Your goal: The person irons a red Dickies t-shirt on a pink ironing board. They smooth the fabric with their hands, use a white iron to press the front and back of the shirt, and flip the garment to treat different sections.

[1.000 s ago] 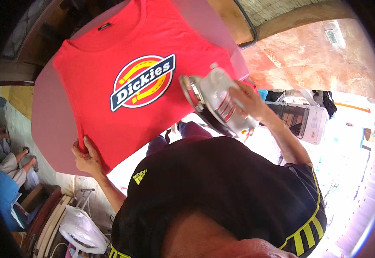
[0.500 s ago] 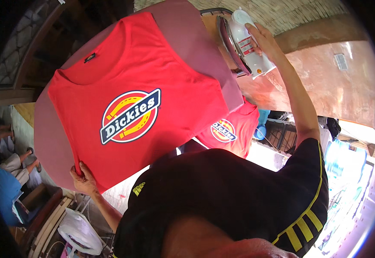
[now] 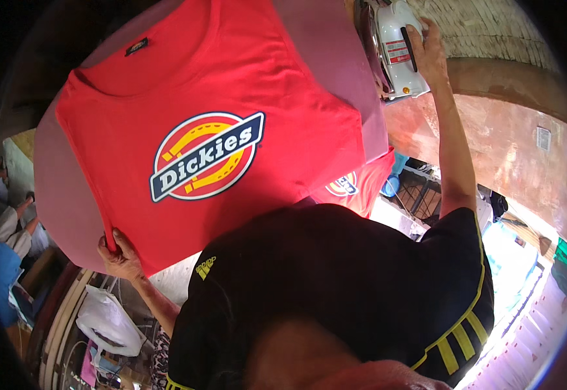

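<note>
A red sleeveless shirt (image 3: 127,123) with a round yellow, white and navy printed emblem lies spread over a mauve padded ironing board (image 3: 56,195). At the shirt's lower left edge, my left hand (image 3: 122,257) is closed, pinching a bit of the fabric. My right arm reaches up to a white clothes iron (image 3: 394,71) with a shiny metal soleplate, at the board's far right end. It is tipped up on its side or heel; which one, I cannot tell. My right hand (image 3: 430,55) is closed round its handle, some fingers hidden.
More red printed fabric (image 3: 361,185) hangs below the board's right side. A brown panel (image 3: 491,140) stands at the right. Lower left are a white plastic bag (image 3: 106,325) and stacked wooden pieces (image 3: 59,325). Another person (image 3: 4,260) is partly visible at the far left.
The whole view has shifted, so the board and shirt appear higher and the iron further right. My right hand's fingers have moved slightly on the iron; my left still pinches the shirt.
</note>
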Demonstrator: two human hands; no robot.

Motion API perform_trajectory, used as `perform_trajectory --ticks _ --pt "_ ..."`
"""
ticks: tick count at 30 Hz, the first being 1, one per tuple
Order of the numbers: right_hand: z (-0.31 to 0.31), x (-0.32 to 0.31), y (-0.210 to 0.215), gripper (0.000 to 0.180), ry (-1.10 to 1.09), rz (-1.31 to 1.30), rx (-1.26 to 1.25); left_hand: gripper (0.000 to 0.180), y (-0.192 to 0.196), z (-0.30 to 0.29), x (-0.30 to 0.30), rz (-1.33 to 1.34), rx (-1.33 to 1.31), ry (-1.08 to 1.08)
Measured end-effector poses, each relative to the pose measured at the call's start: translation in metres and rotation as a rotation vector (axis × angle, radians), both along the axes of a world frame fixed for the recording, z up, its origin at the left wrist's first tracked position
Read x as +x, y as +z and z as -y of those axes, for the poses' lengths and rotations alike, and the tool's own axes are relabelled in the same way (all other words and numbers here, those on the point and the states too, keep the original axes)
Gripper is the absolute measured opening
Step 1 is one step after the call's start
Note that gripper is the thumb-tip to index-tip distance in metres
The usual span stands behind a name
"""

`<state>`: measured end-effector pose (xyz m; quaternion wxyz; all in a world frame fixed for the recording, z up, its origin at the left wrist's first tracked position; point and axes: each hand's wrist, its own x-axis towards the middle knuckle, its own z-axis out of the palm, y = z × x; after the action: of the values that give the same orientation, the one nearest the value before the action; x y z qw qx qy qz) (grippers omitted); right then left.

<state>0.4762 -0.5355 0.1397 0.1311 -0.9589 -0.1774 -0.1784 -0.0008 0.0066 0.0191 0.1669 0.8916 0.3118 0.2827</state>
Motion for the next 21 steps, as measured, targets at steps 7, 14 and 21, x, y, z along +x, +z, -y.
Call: perform_trajectory --ticks 7,14,21 --pt "-0.029 -0.136 -0.046 0.039 0.190 -0.264 0.209 0.034 0.016 0.019 0.006 -0.042 -0.092 0.143" --pt "-0.034 -0.215 -0.092 0.050 0.165 -0.224 0.354 0.034 -0.003 0.032 -0.021 0.169 -0.145 0.214" --pt "-0.016 -0.192 -0.106 0.047 0.250 -0.434 0.585 0.023 -0.012 0.003 -0.036 0.323 -0.396 0.119"
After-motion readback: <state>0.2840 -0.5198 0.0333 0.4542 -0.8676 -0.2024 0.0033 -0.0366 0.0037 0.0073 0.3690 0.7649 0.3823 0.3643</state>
